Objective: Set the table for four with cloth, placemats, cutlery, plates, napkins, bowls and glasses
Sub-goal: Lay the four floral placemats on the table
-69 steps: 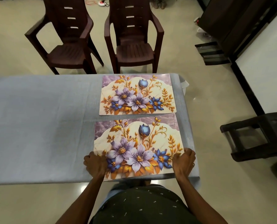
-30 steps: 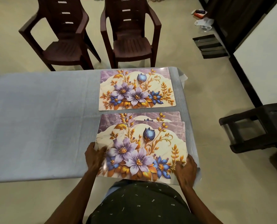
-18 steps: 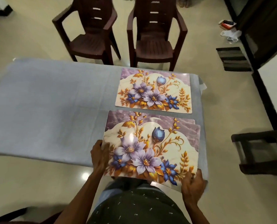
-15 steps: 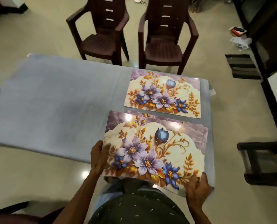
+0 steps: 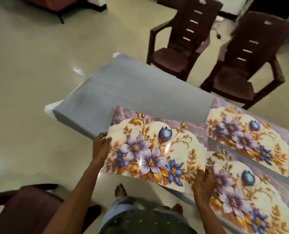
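Observation:
I hold a floral placemat in the air above the near edge of the table. My left hand grips its left edge and my right hand grips its lower right corner. A grey-blue cloth covers the table. Two more floral placemats lie flat on the cloth at the right end: a far placemat and a near placemat, which my right hand partly overlaps.
Two dark brown plastic chairs stand beyond the table, a left chair and a right chair. Another brown chair is at my lower left. My bare feet are on the shiny beige floor.
I lifted the top placemat off the near one and carried it left, off the stack. My view swung left and the table now runs diagonally.

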